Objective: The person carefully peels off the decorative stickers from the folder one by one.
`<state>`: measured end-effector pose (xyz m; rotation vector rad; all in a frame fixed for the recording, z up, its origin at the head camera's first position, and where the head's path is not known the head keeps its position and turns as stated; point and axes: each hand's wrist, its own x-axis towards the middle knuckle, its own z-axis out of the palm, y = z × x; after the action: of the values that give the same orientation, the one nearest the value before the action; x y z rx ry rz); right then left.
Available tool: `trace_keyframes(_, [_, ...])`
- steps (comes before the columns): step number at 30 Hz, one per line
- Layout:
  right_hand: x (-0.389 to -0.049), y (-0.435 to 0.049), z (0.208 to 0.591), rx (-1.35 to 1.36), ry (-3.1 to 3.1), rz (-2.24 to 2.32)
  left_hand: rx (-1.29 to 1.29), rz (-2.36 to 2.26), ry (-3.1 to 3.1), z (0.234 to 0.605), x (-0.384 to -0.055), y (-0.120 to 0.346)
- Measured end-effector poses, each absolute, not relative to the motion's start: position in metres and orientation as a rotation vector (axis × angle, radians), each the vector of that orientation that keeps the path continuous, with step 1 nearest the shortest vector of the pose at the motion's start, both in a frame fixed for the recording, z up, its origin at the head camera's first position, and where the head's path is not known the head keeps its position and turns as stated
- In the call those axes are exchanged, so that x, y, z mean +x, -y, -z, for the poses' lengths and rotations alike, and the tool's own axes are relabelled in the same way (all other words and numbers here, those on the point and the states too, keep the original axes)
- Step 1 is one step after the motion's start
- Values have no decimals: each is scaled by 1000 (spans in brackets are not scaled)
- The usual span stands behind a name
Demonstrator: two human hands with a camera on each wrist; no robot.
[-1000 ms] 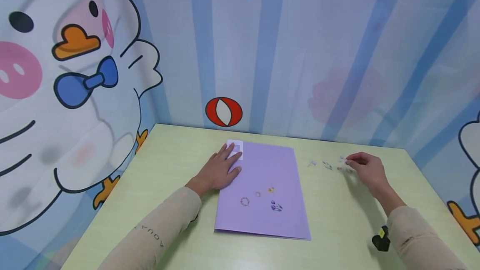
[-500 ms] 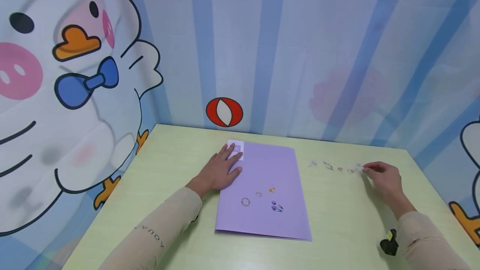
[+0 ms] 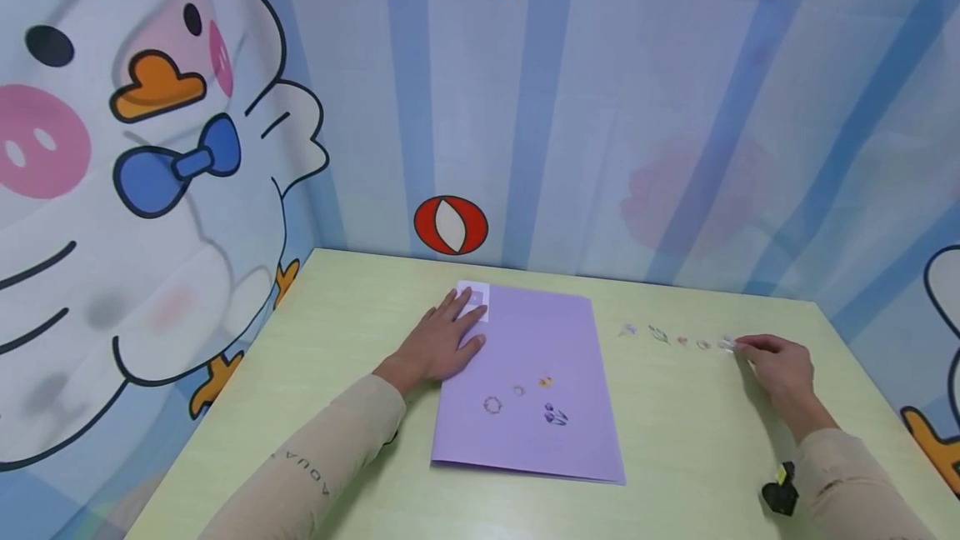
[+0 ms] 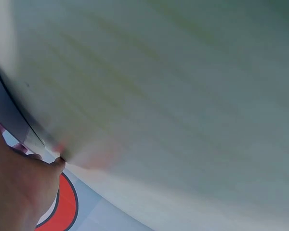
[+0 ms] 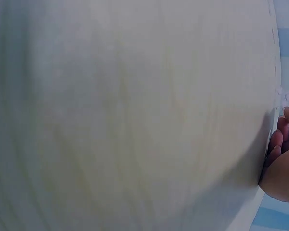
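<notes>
My left hand (image 3: 441, 344) lies with fingers spread on the upper left of a purple folder (image 3: 540, 340), its fingertips over a white label (image 3: 482, 307) at the corner. Several small stickers lie on the lower half, among them a ring-shaped sticker (image 3: 492, 405), a yellow sticker (image 3: 546, 382) and a purple flower sticker (image 3: 555, 415). At the right, my right hand (image 3: 780, 365) pinches a small pale, see-through sticker (image 3: 727, 344) between thumb and forefinger. It is held at the right end of a row of small stickers, close over the table. Its pale shapes also show in the right wrist view.
The row on the light wooden table (image 3: 675, 440) includes a purple flower sticker (image 3: 629, 329), a leafy sticker (image 3: 658, 334), a red sticker (image 3: 682, 341) and a ring sticker (image 3: 703, 345). A printed cloth backdrop (image 3: 585, 107) stands behind the table.
My right hand has moved right and a little toward me with the pale sticker, from above the row to its right end. The left hand has stayed on the folder.
</notes>
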<state>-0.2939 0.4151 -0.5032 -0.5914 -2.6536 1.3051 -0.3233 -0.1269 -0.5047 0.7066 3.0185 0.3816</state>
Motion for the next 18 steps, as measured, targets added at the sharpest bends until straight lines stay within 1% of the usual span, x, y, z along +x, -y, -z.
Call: trace_keyframes(18, [-291, -417, 506, -586, 2643, -1351, 701, -369, -3017, 503, -322, 126])
